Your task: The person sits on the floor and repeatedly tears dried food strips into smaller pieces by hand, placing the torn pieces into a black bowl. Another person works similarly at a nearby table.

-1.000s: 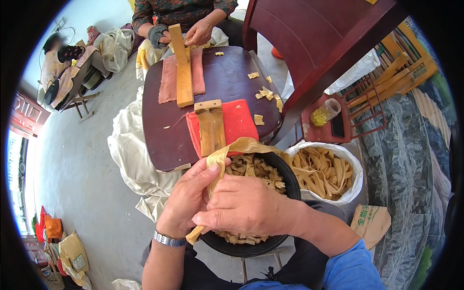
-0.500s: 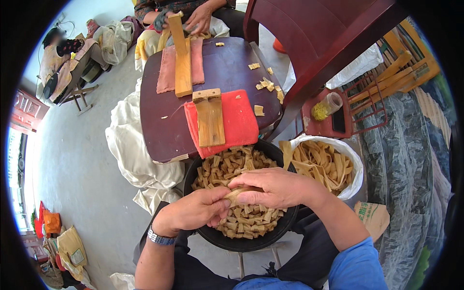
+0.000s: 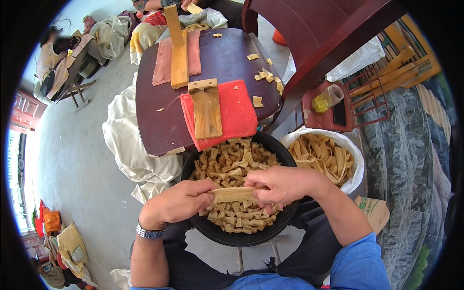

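Observation:
A flat tan tofu-skin strip [image 3: 234,195] is stretched level between my two hands, above a round black tub [image 3: 241,239]. My left hand [image 3: 181,202] pinches its left end between thumb and fingers. At the other end, my right hand [image 3: 285,184] grips it with curled fingers. Below, the tub is filled with many small knotted tofu-skin pieces [image 3: 241,220]. To the right of the tub, a white bag [image 3: 358,169] holds a heap of loose, long strips [image 3: 323,157].
Beyond the tub, a dark chair seat [image 3: 232,53] carries a red cloth [image 3: 239,108], a wooden block tool [image 3: 207,113], another wooden piece [image 3: 180,60] on pink cloth [image 3: 162,63], and scraps [image 3: 266,75]. A co-worker's hand [image 3: 187,4] holds a strip. A jar [image 3: 328,98] stands right.
My hands were close together around a bunched strip; now they are apart, with the strip pulled out flat between them. The co-worker's hands have moved mostly out of view at the top.

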`<state>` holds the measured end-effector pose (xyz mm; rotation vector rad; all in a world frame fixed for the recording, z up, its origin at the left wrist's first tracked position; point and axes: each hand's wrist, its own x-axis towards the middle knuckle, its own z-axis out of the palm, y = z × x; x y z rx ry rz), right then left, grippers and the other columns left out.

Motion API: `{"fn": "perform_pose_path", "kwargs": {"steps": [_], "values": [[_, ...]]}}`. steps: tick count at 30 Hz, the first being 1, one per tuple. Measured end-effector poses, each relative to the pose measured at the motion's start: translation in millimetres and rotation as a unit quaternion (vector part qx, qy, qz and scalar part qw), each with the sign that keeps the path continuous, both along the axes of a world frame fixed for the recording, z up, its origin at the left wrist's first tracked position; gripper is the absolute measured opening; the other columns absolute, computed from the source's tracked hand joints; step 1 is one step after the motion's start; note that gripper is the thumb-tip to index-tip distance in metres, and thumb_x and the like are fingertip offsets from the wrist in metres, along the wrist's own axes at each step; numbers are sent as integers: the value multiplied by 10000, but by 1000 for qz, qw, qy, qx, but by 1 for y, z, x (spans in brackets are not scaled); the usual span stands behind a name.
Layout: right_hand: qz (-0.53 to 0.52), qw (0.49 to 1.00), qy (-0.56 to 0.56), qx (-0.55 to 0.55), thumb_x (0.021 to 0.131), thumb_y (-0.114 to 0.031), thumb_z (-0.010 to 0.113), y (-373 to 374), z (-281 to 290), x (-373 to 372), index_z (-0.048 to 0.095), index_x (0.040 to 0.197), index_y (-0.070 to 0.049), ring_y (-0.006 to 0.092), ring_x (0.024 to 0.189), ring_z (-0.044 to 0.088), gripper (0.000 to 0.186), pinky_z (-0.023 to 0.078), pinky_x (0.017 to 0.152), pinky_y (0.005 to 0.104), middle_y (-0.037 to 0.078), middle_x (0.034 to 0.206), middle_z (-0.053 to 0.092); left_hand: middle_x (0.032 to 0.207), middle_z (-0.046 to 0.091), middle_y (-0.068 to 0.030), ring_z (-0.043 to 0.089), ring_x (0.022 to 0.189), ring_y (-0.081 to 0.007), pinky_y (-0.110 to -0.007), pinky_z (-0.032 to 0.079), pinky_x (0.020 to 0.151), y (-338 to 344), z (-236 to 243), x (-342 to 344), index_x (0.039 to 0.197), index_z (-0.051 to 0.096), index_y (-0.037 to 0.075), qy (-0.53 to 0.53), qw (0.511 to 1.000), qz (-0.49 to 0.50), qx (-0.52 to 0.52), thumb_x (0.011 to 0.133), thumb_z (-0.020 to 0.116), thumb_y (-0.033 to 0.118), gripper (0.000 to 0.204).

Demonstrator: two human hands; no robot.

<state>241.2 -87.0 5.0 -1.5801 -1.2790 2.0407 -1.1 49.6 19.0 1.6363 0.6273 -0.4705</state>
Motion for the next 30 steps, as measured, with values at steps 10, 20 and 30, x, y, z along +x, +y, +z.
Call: {"fn": "perform_pose_path", "kwargs": {"steps": [10,20,30], "values": [[61,929,-241,273,956,-125,512,-5,4,-3,511,1161,-39,377,691,665,222,512,635,457,200,773,633,769,491,34,448,724,-93,-267,422,676,3,0,-4,1034,598,34,-17,999,51,-7,1029,515,169,158],[19,996,25,81,971,-135,435,1,-7,-7,523,1064,22,250,774,716,203,541,666,403,187,817,659,797,594,-178,591,734,-357,-436,485,705,-13,-11,18,1001,550,10,-31,999,-26,-15,1021,502,172,170],[95,942,-185,265,965,-161,511,-19,-6,-6,517,1083,-43,412,695,641,167,502,645,493,181,733,618,752,546,-74,533,707,-188,-347,464,662,-8,-13,-6,1000,571,41,-23,999,-23,-20,1018,478,149,143]]}}
